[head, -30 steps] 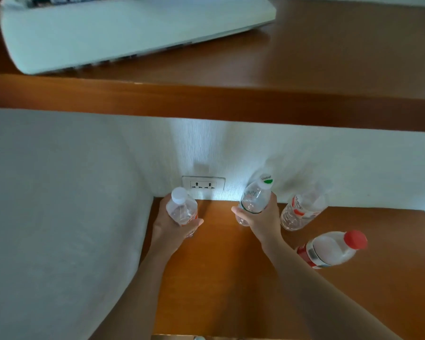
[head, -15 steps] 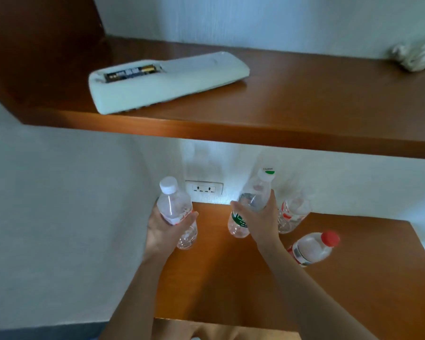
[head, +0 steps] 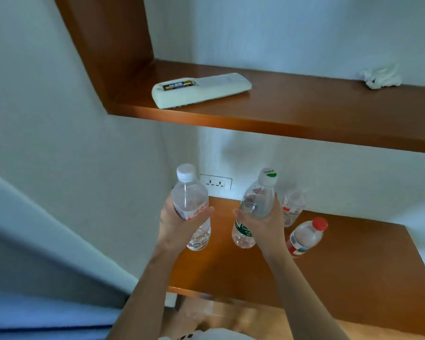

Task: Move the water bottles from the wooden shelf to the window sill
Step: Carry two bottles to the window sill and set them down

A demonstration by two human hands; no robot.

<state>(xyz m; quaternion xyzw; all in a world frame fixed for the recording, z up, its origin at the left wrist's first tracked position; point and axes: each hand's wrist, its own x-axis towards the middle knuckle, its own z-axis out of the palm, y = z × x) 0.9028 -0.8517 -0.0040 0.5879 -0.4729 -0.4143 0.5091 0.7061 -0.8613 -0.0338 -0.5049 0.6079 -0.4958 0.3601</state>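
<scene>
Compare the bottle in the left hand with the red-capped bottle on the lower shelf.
The left hand holds the white-capped bottle lifted off the shelf; the red-capped bottle rests on the lower shelf, untouched. Their caps differ, white versus red. The held one's label is mostly white; the other's is red. Both are clear plastic.

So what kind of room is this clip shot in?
Probably a bedroom or hotel room, though I can't be sure. A built-in wooden shelf holds small water bottles, a white remote control with its battery bay open lies above, and a wall socket sits behind.
</scene>
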